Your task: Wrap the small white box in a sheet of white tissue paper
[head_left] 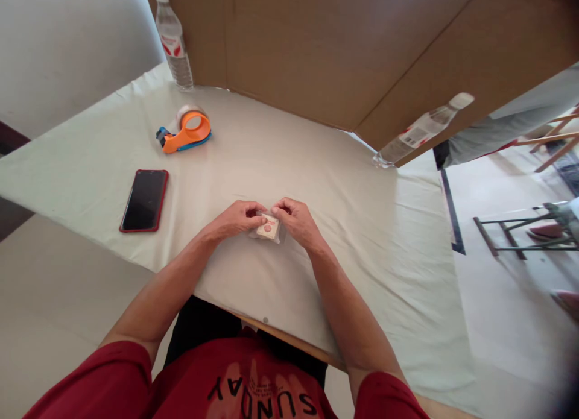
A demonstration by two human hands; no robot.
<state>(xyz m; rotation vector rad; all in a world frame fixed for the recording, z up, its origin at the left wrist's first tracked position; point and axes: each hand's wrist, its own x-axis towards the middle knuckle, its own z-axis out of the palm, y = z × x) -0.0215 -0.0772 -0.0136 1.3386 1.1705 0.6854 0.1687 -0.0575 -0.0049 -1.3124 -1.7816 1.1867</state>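
A small, pale, square packet in clear plastic wrap (268,227), with reddish print on its face, is between my hands over the front part of the table. My left hand (239,217) grips its left side, thumb pressed on the upper face. At the packet's upper right corner, my right hand (295,220) pinches the clear wrap between thumb and curled fingers. The undersides of the fingers are hidden, and what the packet contains cannot be made out.
On the left of the cloth-covered table (353,238) lie a phone in a red case (145,201) and an orange tape dispenser (190,129). A brown cardboard panel (289,51) stands behind, with water bottles (174,45) (420,132) at its sides. A person's grey-clad leg (488,138) shows at right.
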